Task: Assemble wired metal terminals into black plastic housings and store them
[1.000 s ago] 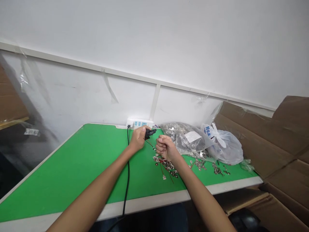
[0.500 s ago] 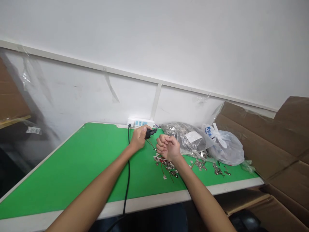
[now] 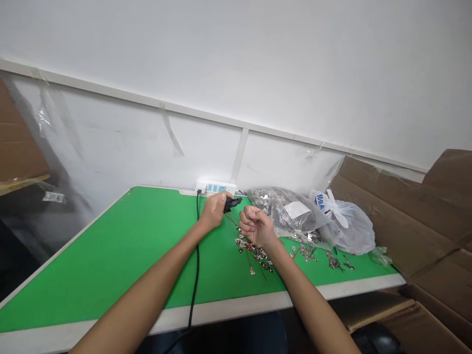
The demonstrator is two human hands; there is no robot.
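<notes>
LEFT EDGE: cardboard point(image 3: 18, 142) cut off by the frame, plastic sheeting point(image 3: 47, 118) hanging down the white wall, dark area below hard to make out.
BENCH: green top point(image 3: 110, 265) with white edge, runs off the frame at near left; far end sits against the wall.
POWER: white power strip point(image 3: 216, 187) at the far edge, partly hidden behind the left hand; black cable point(image 3: 197, 275) plugged in, runs down over the near edge.
LEFT HAND: left hand point(image 3: 214, 211) at the far middle of the bench, fingers curled, pinching a small black piece point(image 3: 233, 203) against the thumb; most of the piece hidden, exact kind hard to tell.
RIGHT HAND: right hand point(image 3: 257, 227) just right of it, fingers curled tight into a loose fist, palm side hidden, nothing visible in it.
PARTS: metal terminals on thin red-brown wires point(image 3: 255, 253) lie on the bench under the right hand, tangled, some hidden by the wrist; wires lead up toward the black piece.
BAGS: clear plastic bag point(image 3: 280, 211) full of metal parts, white label point(image 3: 297, 210) on it; white plastic bag point(image 3: 346, 226) with blue print, knotted, contents not visible through it.
RIGHT: loose metal terminals point(image 3: 334, 260) near the bags; cardboard sheets point(image 3: 401, 216) stand beyond the bench, cut off by the frame.
</notes>
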